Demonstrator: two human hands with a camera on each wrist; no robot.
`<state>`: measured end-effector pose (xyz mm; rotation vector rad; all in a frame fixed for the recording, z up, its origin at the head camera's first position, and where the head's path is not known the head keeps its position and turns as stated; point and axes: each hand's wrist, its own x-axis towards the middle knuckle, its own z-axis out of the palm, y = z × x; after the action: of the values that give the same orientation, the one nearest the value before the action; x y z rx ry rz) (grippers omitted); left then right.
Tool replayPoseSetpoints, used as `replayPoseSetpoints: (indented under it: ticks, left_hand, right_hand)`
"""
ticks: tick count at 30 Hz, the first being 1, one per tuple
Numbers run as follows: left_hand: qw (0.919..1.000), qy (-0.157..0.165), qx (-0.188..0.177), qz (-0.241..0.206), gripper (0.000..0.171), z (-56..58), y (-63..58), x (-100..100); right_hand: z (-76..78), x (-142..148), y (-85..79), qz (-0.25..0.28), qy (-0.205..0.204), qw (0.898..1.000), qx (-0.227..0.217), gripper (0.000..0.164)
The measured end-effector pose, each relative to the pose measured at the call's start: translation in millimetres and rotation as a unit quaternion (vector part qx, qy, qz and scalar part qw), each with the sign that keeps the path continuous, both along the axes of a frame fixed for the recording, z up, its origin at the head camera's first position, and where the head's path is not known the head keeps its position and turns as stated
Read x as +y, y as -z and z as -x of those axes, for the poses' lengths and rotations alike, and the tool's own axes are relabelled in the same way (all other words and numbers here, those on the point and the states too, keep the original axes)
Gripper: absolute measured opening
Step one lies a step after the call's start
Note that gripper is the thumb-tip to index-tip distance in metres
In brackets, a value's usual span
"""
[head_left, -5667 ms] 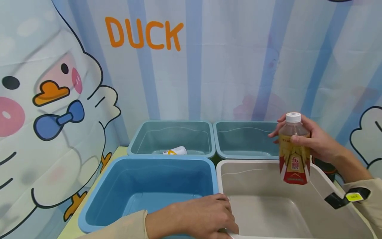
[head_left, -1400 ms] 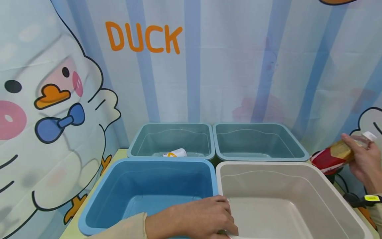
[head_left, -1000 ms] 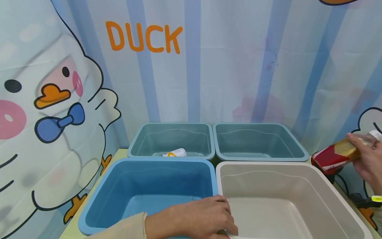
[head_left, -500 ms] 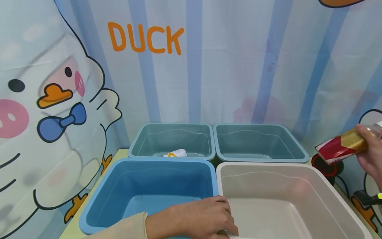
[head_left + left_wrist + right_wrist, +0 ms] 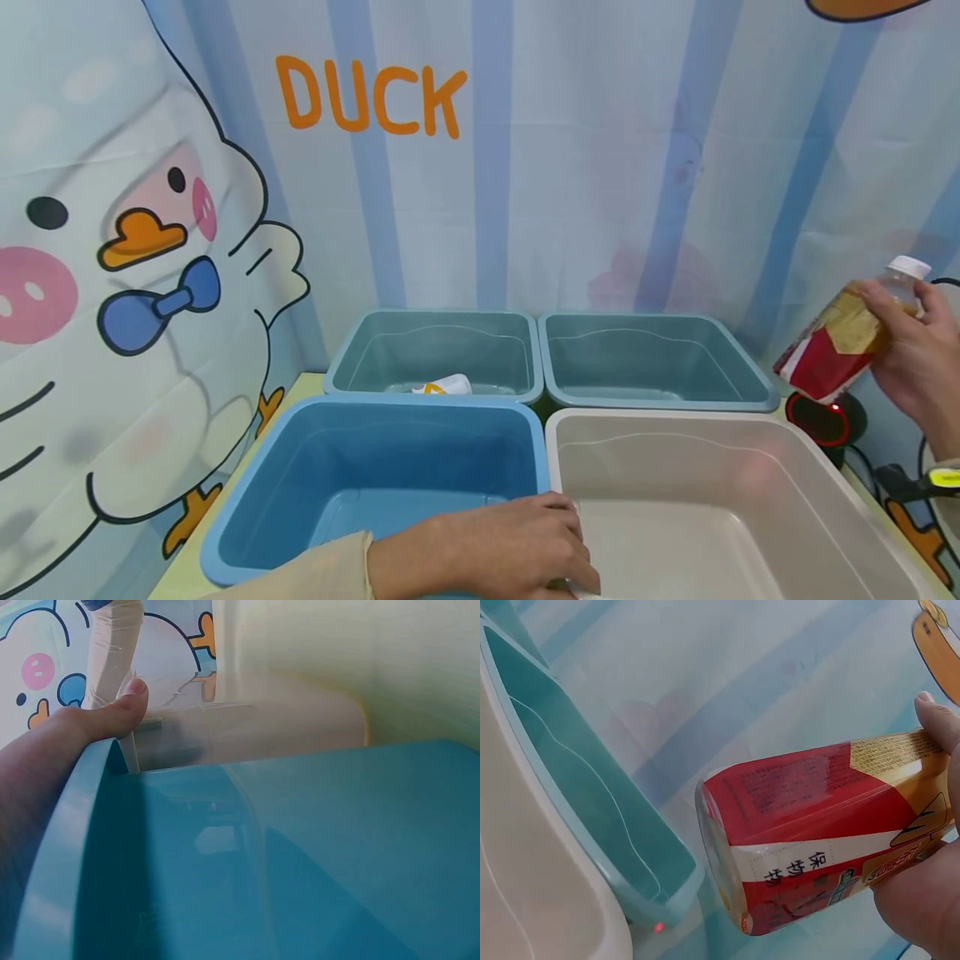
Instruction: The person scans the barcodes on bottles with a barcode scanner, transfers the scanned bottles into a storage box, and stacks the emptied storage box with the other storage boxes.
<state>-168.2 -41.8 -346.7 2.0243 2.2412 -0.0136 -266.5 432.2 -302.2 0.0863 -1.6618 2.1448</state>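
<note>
A drink bottle (image 5: 832,346) with a white cap and a red and gold label is held in my right hand (image 5: 918,358), tilted with its base down and to the left. Its base hangs just above a black device (image 5: 825,421) that has a red ring and a small red light. In the right wrist view the bottle (image 5: 817,832) shows its red side and part of its base. My left hand (image 5: 502,542) curls over the near rim of the beige bin (image 5: 675,421), by the blue bin (image 5: 375,404). The left wrist view shows the left thumb (image 5: 124,712) above a rim.
Two teal bins stand behind: the left bin (image 5: 450,317) holds a white and yellow can (image 5: 446,384), the right bin (image 5: 645,321) shows a bare floor. A cable (image 5: 862,467) runs from the device. A duck-print curtain (image 5: 585,150) closes off the back.
The bottle went from upright over the beige bin to the right side, above the device. Lately it turned more upright and moved slightly left; the device's red light shows. The left hand stayed put.
</note>
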Motion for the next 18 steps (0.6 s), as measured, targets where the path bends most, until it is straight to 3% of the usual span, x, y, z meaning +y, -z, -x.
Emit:
replayPoseSetpoints:
  ticks: [8,10,12,14,16,18]
  left_hand:
    - [1.0,-0.008,-0.002,0.005,0.027,-0.3,0.4,0.3]
    - [1.0,-0.008,0.0,0.005,0.027,-0.4,0.4,0.2]
    - [1.0,-0.007,0.0,0.005,0.026,-0.5,0.5,0.2]
    - [1.0,-0.008,-0.003,0.005,0.026,-0.4,0.7,0.2]
    - [0.9999,-0.01,-0.007,0.006,0.027,-0.2,0.8,0.1]
    - [0.9999,-0.011,-0.009,0.006,0.027,-0.1,0.9,-0.3]
  right_hand:
    - [7.6,-35.7,-26.1,-0.095,-0.022,0.995,0.005,0.062]
    - [9.9,-42.3,-31.3,-0.152,-0.022,0.988,-0.005,0.06]
    - [11.7,-48.8,-35.7,-0.25,-0.009,0.968,-0.02,0.061]
    - [13.5,-55.7,-39.3,-0.356,0.004,0.934,-0.035,0.064]
    - [15.5,-63.9,-42.2,-0.449,0.009,0.893,-0.039,0.068]
    - [17.9,-74.1,-44.5,-0.505,-0.004,0.863,-0.036,0.073]
